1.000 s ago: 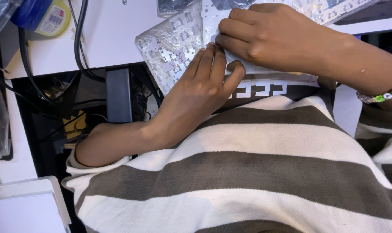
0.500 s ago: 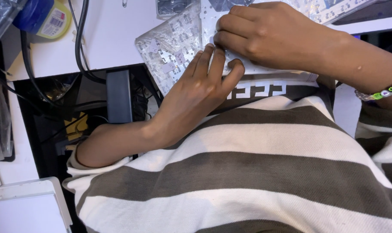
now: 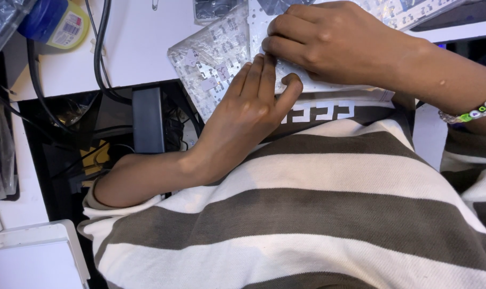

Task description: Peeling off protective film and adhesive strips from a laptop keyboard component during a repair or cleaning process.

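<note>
Over on the far left of the white table [image 3: 141, 48] there's one bottle with a blue cap [image 3: 53, 21] lying on its side, two black cables [image 3: 101, 53] running down past it, and one dark power brick [image 3: 148, 120] sitting in the black gap below. Moving right, the left hand [image 3: 243, 115] comes up from the lap with the forearm bent across the striped shirt [image 3: 318, 214], fingers [image 3: 256, 75] flat and together on top of the one white keyboard sheet [image 3: 211, 64], thumb hooked under its near edge, so the grip is a loose pinch on that sheet. Right hand [image 3: 328, 40] is curled knuckles-up over the sheet's middle, fingertips pressing down on it; can't tell if it's actually gripping. One beaded bracelet [image 3: 467, 113] on that wrist. Compared to a second ago, both hands barely shifted.
</note>
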